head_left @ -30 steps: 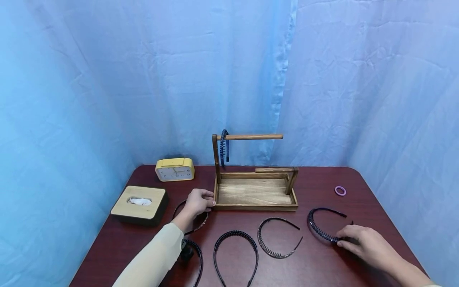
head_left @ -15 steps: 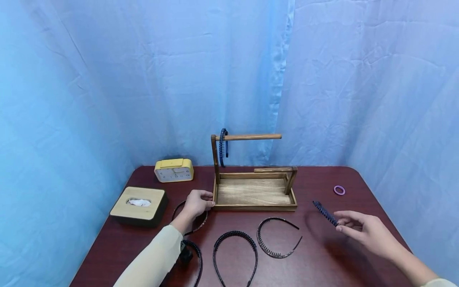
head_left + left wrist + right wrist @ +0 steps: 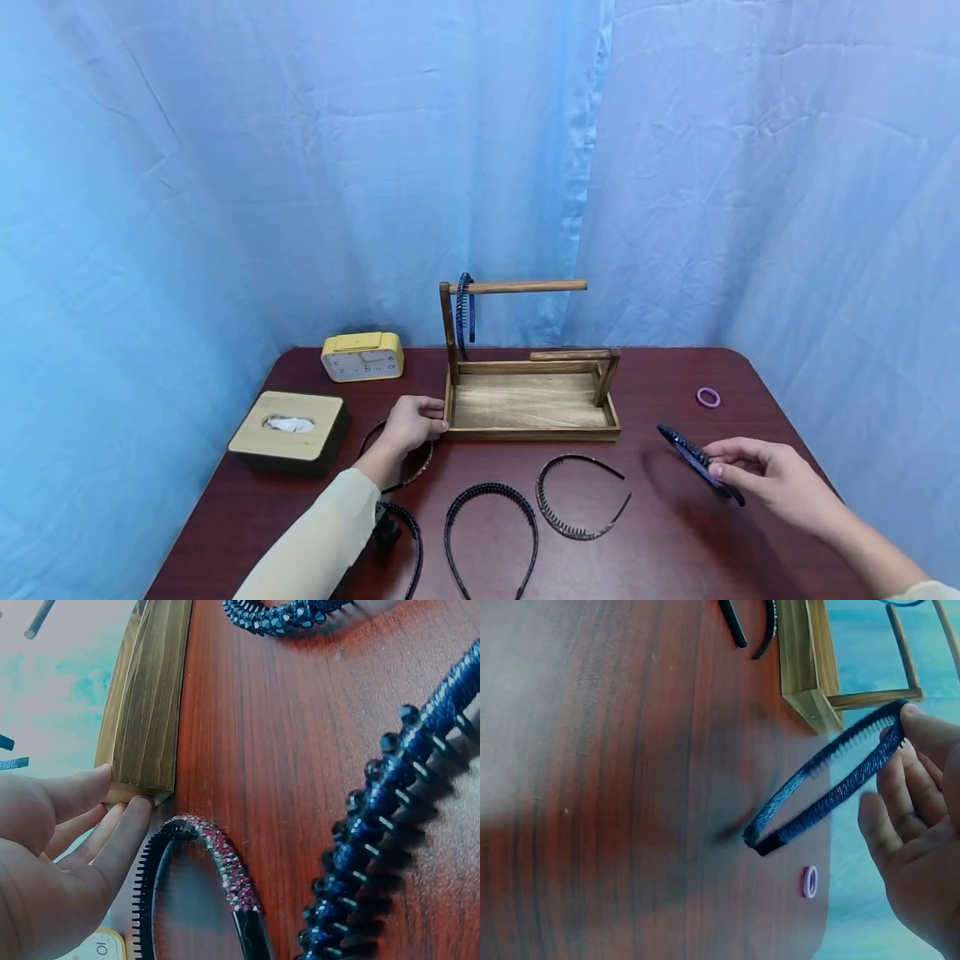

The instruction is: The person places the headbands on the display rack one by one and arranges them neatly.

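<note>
My right hand point(image 3: 776, 483) pinches a dark blue toothed headband point(image 3: 832, 791) between thumb and fingers, raised over the right side of the table. In the right wrist view its two ends point away from the hand. My left hand point(image 3: 408, 427) grips the near left corner of a wooden rack point(image 3: 536, 433), thumb on one face and fingers on the other. A dark beaded headband point(image 3: 463, 312) hangs at the left end of the rack's upper bar point(image 3: 532, 287). Below the left hand lies a pink-and-silver glittery headband point(image 3: 225, 862), partly hidden by the wrist in the head view.
On the table lie a black headband point(image 3: 491, 487) at front centre, another point(image 3: 414, 533) beside the left sleeve, and a speckled one point(image 3: 551, 512) right of centre. A purple ring point(image 3: 708, 397) lies at right. At left are a tissue box point(image 3: 315, 404) and yellow clock point(image 3: 363, 342).
My right hand has lifted the dark blue headband off the table and turned it, so its ends now point toward the near right. The left hand has stayed at the rack's corner.
</note>
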The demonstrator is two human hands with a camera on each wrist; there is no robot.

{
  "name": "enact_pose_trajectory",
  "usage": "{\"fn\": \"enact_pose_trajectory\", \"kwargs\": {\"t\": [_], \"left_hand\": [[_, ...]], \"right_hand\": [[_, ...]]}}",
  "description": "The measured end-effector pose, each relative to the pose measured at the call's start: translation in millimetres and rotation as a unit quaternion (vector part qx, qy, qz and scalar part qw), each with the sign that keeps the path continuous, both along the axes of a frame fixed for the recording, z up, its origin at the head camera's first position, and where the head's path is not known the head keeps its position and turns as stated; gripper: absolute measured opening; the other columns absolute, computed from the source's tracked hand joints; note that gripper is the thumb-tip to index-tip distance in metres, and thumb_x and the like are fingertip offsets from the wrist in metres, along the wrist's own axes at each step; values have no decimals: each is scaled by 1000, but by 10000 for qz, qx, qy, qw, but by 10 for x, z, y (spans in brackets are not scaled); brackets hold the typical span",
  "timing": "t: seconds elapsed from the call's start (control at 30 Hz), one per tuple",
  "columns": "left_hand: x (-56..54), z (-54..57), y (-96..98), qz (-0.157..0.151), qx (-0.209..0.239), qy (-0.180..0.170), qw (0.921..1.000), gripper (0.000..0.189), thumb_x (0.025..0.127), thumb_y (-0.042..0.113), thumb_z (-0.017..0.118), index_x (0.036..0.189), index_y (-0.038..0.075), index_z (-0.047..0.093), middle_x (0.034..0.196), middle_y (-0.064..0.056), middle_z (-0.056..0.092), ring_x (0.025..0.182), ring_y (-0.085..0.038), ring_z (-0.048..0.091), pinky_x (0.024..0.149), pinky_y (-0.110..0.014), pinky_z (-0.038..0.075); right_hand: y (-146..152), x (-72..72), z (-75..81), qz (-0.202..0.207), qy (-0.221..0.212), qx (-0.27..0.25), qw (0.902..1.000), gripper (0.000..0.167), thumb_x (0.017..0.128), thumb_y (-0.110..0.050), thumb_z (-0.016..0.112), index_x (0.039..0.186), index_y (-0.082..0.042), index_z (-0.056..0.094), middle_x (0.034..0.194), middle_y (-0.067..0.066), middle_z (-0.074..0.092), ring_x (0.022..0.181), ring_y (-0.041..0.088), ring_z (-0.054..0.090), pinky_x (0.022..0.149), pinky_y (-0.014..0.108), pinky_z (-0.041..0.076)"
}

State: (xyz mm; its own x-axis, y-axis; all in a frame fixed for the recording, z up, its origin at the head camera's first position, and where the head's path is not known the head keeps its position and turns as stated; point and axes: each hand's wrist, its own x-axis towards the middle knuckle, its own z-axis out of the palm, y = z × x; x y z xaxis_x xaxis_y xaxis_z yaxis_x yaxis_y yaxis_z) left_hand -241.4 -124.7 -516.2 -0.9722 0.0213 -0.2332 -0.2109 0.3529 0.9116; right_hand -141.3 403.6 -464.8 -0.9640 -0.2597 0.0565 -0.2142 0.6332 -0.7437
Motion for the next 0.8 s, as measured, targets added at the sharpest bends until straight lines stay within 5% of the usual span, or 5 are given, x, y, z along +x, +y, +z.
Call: {"fn": "enact_pose_trajectory", "kwargs": {"t": [0.23,0.43,0.8], "left_hand": [[0,-4,0,-18,-94,10,10000,41,90,-9,72,130,-4,67,118,-22,71,89,-22,75,78,-37,65],[-1,6,2,-30,-124,20,9999,41,90,-8,72,130,-4,67,118,-22,71,89,-22,74,78,-38,65],[6,26,10,-17,-68,-46,10000,40,91,-8,72,131,-4,67,119,-22,71,91,-22,74,79,-37,65]], "right_hand": [[-16,11,-28,-65,-266,-425,9987,31,96,-12,73,122,3,65,95,8,75,80,14,75,62,34,63],[-35,12,-10,-297,-448,-472,9974,38,95,-8,73,127,8,63,97,10,75,86,5,74,64,37,65],[-250,-144,322,-631,656,-527,9945,34,93,-11,78,120,7,68,93,-2,79,83,4,76,70,21,63]]}}
